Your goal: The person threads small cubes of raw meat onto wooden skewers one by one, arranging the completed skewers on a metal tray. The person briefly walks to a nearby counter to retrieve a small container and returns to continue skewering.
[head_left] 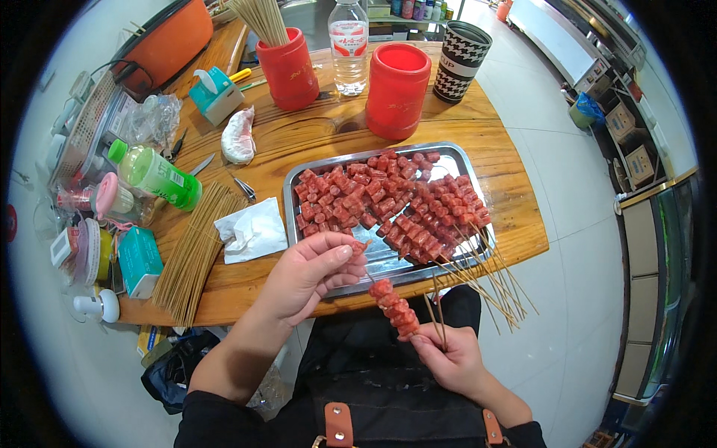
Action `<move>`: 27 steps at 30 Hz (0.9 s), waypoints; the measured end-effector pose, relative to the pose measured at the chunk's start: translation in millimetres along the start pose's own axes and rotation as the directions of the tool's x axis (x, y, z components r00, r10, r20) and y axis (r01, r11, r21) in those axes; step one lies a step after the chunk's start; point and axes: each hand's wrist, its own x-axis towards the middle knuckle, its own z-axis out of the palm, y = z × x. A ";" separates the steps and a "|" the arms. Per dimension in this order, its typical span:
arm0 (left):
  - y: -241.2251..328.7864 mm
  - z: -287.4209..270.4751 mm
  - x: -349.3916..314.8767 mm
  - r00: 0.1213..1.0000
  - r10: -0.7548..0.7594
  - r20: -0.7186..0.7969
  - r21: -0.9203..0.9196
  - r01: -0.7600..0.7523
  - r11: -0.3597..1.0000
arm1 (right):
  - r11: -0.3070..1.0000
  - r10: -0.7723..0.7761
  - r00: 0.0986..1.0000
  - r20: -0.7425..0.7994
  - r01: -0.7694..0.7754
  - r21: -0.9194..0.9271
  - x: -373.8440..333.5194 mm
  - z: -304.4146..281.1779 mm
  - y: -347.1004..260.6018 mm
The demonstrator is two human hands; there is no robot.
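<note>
Threading, seemingly: right hand [454,362] grips loaded skewer [393,306], spare sticks [439,310]; left hand [310,276] pinches meat piece [359,247] at far end; needs steady push.

Red printing stood on the label [349,39] of the clear bottle [349,75], and large letters crossed the band [458,67] of the houndstooth cup [464,43]. Gold-coloured marks — too small to read — sat on the left red canister [288,71].

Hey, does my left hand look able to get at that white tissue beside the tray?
Probably yes: the white tissue lies uncovered near the left hand, with nothing tall between, though that hand holds a red meat piece.
</note>
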 end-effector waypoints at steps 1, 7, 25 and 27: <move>-2.7 1.2 0.3 1.000 -0.020 0.021 -0.080 0.021 0.997 | 1.000 -0.004 1.000 -0.008 0.004 0.000 0.0 0.5 -0.3; -1.5 4.5 -3.2 0.993 -0.036 0.110 -0.040 0.040 0.998 | 0.998 -0.061 0.998 -0.027 0.061 0.000 1.3 3.2 1.8; 21.3 18.3 20.8 0.862 0.458 0.214 0.827 -0.410 0.385 | 0.690 -0.393 0.901 -0.186 0.155 -0.707 -7.2 -46.9 -41.0; 22.1 20.0 45.3 0.676 0.547 0.493 0.859 -0.479 -0.183 | 0.611 -0.417 0.872 -0.255 0.062 -0.790 2.8 -56.8 -40.2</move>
